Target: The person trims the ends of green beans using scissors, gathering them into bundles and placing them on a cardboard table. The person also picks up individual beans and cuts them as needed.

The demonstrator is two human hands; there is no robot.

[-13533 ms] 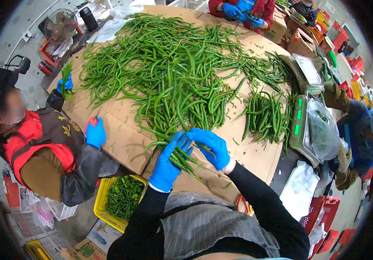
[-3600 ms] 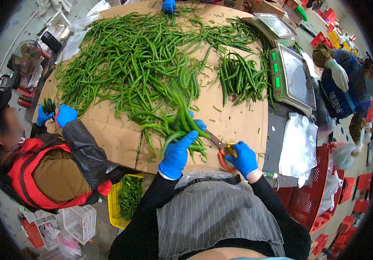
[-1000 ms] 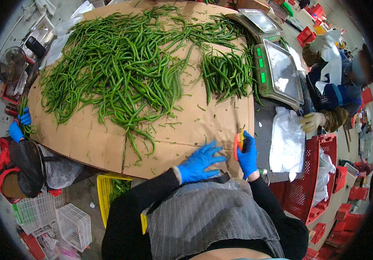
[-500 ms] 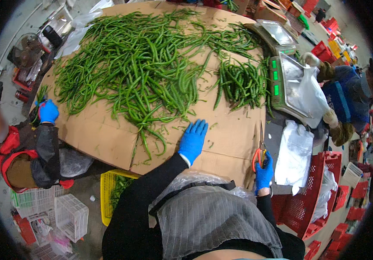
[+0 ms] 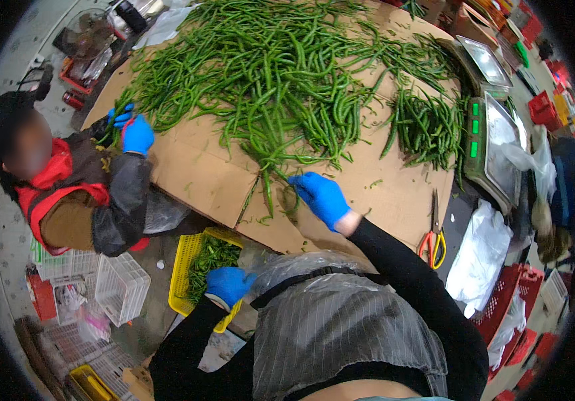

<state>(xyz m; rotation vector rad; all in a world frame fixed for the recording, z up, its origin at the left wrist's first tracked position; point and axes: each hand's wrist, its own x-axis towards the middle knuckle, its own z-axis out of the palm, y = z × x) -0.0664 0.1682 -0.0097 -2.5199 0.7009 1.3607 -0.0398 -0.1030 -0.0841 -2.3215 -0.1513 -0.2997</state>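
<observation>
My right hand [image 5: 324,200], gloved in blue, reaches to the front edge of the loose green chili pile [image 5: 247,73], fingers out and slightly bent, touching or just above a few chilies on the cardboard [image 5: 194,174]. My left hand [image 5: 227,286], also in blue, is low beside my apron [image 5: 341,327], over the right edge of a yellow crate [image 5: 182,271] of chilies; motion smears its fingers. Orange-and-yellow-handled scissors [image 5: 436,244] lie at the board's right edge. A smaller chili heap [image 5: 421,127] sits right of the main pile.
A co-worker [image 5: 74,200] at left holds chilies in gloved hands. Digital scales [image 5: 488,147] stand at right, another person [image 5: 561,194] beyond them. A white bag stack [image 5: 474,254] lies near a red crate [image 5: 488,301]. White crates [image 5: 120,287] sit on the floor at left.
My right hand has released the scissors and moved left to the pile. My left hand has dropped from the cardboard to the yellow crate. Earlier both hands handled chilies.
</observation>
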